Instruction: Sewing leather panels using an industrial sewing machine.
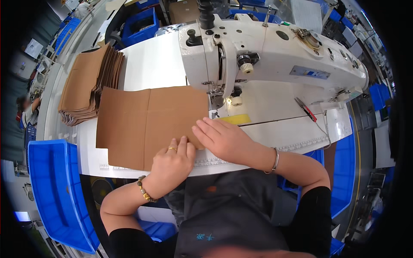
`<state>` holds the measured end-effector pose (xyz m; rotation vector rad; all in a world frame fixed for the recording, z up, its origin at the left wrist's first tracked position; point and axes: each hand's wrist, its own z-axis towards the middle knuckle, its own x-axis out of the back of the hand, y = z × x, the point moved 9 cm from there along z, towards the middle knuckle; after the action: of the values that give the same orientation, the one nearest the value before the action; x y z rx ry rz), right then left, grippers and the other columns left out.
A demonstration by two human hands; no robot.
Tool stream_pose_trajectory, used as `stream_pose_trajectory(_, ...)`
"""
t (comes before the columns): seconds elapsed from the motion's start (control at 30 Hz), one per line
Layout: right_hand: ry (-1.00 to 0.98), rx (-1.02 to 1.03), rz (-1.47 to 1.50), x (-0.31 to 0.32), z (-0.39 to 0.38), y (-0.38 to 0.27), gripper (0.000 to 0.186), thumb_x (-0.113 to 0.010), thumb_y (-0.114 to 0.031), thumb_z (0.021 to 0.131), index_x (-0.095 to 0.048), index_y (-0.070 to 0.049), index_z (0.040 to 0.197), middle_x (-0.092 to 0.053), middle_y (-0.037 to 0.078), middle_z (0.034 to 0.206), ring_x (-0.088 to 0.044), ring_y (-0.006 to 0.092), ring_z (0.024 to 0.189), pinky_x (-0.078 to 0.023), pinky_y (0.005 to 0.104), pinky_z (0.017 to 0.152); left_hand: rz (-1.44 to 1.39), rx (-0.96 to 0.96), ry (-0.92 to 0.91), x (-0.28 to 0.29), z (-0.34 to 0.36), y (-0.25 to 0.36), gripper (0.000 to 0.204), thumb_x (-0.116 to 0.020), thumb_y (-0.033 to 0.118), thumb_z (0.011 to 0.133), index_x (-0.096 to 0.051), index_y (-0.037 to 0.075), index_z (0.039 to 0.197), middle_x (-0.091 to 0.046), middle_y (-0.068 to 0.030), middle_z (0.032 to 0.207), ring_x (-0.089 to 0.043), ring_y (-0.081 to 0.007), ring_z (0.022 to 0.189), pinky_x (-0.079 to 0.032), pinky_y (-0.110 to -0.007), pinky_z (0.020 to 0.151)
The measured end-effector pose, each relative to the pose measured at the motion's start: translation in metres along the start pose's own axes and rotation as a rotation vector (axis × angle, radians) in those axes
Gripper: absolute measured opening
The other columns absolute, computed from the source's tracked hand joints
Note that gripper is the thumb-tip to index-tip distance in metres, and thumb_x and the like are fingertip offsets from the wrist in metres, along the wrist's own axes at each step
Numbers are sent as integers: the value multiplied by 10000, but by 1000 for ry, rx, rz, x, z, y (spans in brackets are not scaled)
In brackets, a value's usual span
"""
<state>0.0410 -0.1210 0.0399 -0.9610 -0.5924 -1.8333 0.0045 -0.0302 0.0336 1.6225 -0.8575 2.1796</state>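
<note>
A flat brown leather-like panel [124, 124] with a vertical seam or crease lies on the white sewing table. Its right edge reaches the needle area of a white sewing machine [266, 47]. My left hand [173, 158] presses its fingertips on the panel's lower right part, holding nothing, with some fingers bent and the thumb not clearly visible. Next to it, my right hand [226, 139] lies palm down with its fingers stretched out over the panel's right edge, just in front of the presser foot [216, 102].
A stack of brown panels [86, 84] stands at the left of the table. Thread snips [305, 109] with red handles lie at the right. Along the front edge runs a printed ruler [297, 145]. A blue bin [58, 189] stands at the left; a yellow strip [236, 119] lies by the needle.
</note>
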Motion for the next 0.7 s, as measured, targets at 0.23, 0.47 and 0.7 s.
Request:
stream_pose_trajectory(0.23,-97,35,34,-10,-18,45,304,-629,-112,823,-659,47,1081,-677,152,1052,-661,279,957,-567,395,821,-311,78,-58,1,-6,-23,663,-800,189,744,-601,44,1359,-658,-135,1372,-649,-325,1246,-531,-468,1013)
stream_pose_trajectory(0.47,-228,-92,-63,25,-86,108,341,-587,-91,889,-673,-35,1214,-682,113,1307,-639,296,1245,-558,404,985,-436,53,-128,-15,4,-28,758,-810,217,738,-553,29,1427,-538,-161,1514,-523,-344,1393,-427,-500,1143)
stream_pose_trajectory(0.7,-309,-212,-202,40,-110,149,400,-584,-49,880,-672,-81,1269,-663,66,1371,-635,254,1261,-545,399,1002,-326,-101,-43,-28,45,-7,683,-766,206,784,-573,4,1408,-564,-181,1487,-582,-338,1337,-504,-428,1063)
